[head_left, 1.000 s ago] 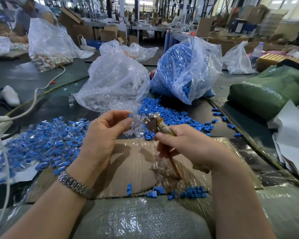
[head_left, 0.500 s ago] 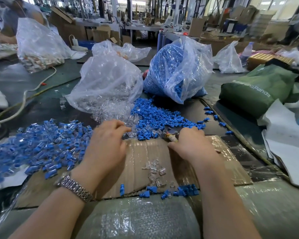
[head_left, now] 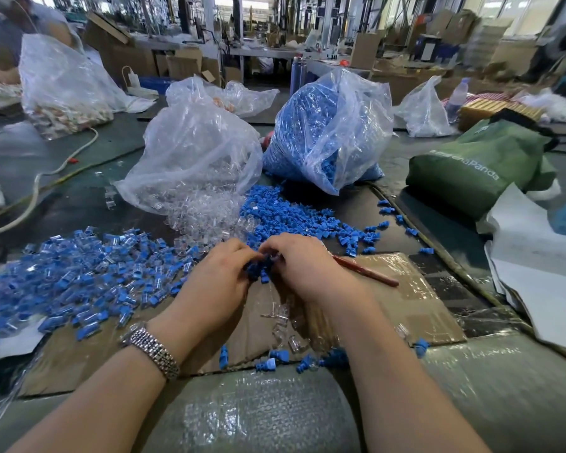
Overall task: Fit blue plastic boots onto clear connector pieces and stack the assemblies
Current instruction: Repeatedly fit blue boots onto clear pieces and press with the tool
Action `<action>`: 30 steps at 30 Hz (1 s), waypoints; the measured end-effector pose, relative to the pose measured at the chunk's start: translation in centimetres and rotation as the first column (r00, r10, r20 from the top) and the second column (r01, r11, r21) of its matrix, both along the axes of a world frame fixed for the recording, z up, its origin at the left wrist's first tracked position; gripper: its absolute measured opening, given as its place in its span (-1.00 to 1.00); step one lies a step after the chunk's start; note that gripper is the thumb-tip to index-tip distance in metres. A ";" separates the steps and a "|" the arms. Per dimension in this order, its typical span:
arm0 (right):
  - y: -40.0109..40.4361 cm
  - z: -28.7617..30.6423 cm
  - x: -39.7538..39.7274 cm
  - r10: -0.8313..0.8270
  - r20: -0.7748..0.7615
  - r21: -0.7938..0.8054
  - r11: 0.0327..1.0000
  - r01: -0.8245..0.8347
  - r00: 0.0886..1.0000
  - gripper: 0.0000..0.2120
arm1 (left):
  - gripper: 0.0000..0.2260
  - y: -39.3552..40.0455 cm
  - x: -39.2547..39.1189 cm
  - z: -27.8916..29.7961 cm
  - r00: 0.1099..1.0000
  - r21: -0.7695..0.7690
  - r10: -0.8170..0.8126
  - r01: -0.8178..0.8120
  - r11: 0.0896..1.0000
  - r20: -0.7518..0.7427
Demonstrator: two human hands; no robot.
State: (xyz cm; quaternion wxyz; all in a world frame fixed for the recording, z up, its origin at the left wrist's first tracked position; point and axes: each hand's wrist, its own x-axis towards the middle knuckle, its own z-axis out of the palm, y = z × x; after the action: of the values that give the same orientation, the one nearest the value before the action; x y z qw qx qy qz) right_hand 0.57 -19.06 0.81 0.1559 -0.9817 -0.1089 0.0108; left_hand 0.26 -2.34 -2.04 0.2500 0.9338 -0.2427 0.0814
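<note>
Boots (head_left: 258, 268) between both hands' fingertips (head_left: 255, 255)

Bright blue boots (head_left: 294, 220) everywhere, spilling from a see-through bag (head_left: 330, 132). Clear connectors (head_left: 203, 214) glint beside them. Brown cardboard (head_left: 406, 295) underneath, a red-brown stick (head_left: 366, 272) across it. Silver watch (head_left: 151, 349), dark green bag (head_left: 477, 165) with pale lettering, white paper (head_left: 536, 256).

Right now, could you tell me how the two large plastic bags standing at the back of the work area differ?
The left crumpled clear plastic bag holds colourless transparent connector pieces, while the right clear plastic bag is packed with blue plastic boots. The left bag looks slack and mostly air; the right looks far fuller. Both are thin, see-through, and spill contents onto the table toward the hands.
</note>
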 end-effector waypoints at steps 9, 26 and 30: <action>-2.0 0.8 -2.3 0.024 -0.097 0.214 0.977 -0.003 0.995 -0.78 | -0.82 1.6 -1.4 1.0 0.991 -0.118 -0.076 0.063 0.991 -0.113; -0.7 0.9 -2.9 0.101 -0.166 0.206 0.976 -0.066 0.981 -0.95 | -0.82 2.3 -2.5 2.7 0.952 -0.263 -0.197 0.133 0.956 -0.234; -1.2 1.0 -3.0 0.077 -0.169 0.211 0.977 -0.040 0.983 -0.93 | -0.83 2.1 -2.9 2.7 0.911 -0.278 -0.281 0.198 0.940 -0.301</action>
State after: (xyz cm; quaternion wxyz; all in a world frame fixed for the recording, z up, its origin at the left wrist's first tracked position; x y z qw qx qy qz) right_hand -2.44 -20.25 1.82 0.2656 -0.9517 -0.1242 0.0907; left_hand -2.65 -0.22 0.64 0.4077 0.8591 -0.2983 -0.0819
